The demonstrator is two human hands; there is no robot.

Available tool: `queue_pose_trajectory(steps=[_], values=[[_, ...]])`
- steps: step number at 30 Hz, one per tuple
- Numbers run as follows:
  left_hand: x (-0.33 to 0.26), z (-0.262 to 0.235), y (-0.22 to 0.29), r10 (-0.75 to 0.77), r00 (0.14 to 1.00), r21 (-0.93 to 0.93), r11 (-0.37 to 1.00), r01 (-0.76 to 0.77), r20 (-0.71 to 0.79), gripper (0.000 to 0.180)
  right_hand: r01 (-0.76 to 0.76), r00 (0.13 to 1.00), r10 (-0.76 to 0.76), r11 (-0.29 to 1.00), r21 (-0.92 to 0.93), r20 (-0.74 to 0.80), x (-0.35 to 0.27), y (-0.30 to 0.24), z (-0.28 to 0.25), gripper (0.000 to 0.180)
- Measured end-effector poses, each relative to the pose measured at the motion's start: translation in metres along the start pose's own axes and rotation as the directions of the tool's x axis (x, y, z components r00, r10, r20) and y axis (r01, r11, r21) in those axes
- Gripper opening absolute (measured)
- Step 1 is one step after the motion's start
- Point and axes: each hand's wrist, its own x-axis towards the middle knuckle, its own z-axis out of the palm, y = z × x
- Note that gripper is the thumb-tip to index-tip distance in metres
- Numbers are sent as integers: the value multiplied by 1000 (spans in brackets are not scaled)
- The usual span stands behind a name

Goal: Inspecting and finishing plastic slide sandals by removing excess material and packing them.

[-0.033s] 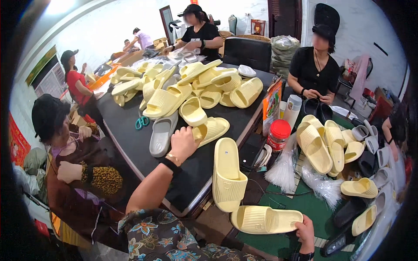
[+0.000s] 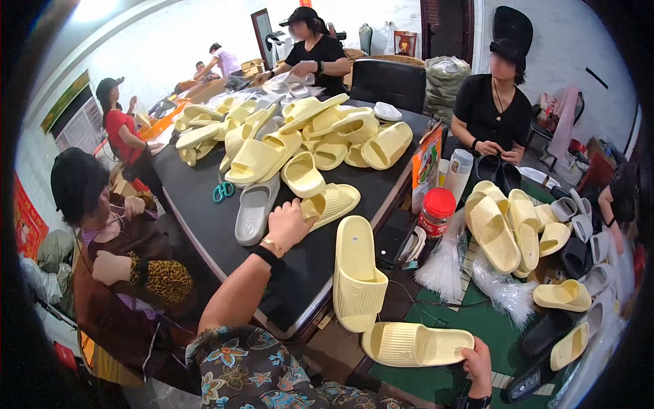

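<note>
We count five other people round the work: one in a dark cap at left of frame, one in red at upper left, one far back, one in black at top centre, one in black w/ a hat at upper right. Pale yellow slides are too many to count exactly: a big heap (image 2: 286,136) at upper centre, approx. a doz. or more. One grey slide (image 2: 253,208), one green scissors (image 2: 223,191), one red-lidded jar (image 2: 436,211), two white bristle bundles (image 2: 443,262).

Our left hand (image 2: 289,223), centre of frame, is curled shut on the heel end of a yellow slide (image 2: 330,202) lying sole-up on the table. Our right hand (image 2: 479,365), bottom right, grips the toe end of another yellow slide (image 2: 415,344), fingers wrapped round its edge, held low beside the table. A third slide (image 2: 356,273) lies just above it, hanging over the table's near edge.

The table (image 2: 197,218) is black, long, running to the upper left. At right of frame a green floor mat (image 2: 477,320) carries more yellow, white and black slides in a pile (image 2: 518,225). Walls are white; a black office chair (image 2: 388,82) stands at top centre, a full sack beside it.
</note>
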Motion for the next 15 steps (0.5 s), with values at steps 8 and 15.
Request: queue_pose_trajectory(steps=[8,15], values=[[-3,-2,-20,34,968,-313,949,47,250,51,5,1000,-5,1000,21,-17,-1,0,1,32],[-3,-18,-12,12,977,-352,934,64,211,28,8,1000,-8,1000,19,9,0,3,-4,32]])
